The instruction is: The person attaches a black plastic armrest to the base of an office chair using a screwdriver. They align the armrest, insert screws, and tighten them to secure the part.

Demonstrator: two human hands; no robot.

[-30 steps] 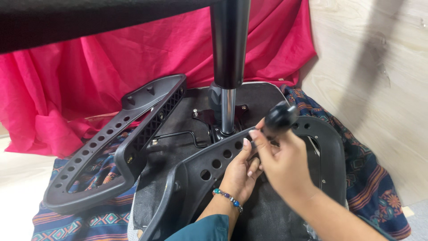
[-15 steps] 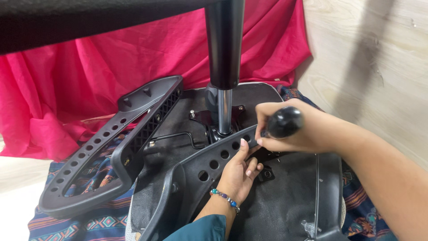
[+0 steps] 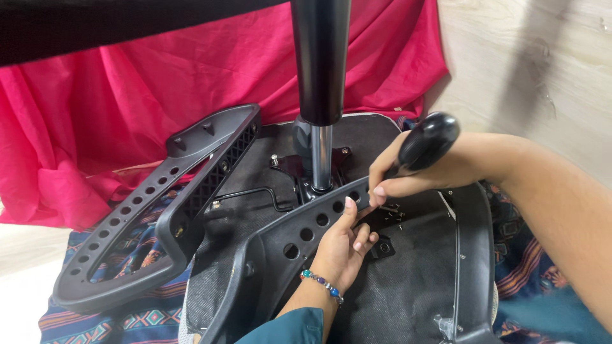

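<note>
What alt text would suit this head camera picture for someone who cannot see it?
A right hand grips a black-handled screwdriver against a black armrest, steadied by the left hand. The upturned chair seat lies on a patterned cloth, pink fabric behind.

The armrest (image 3: 153, 216) is black matt plastic with holes. The pole (image 3: 322, 159) is shiny metal. The screwdriver handle (image 3: 428, 140) is smooth and glossy. The pink cloth (image 3: 127, 95) looks soft.
</note>
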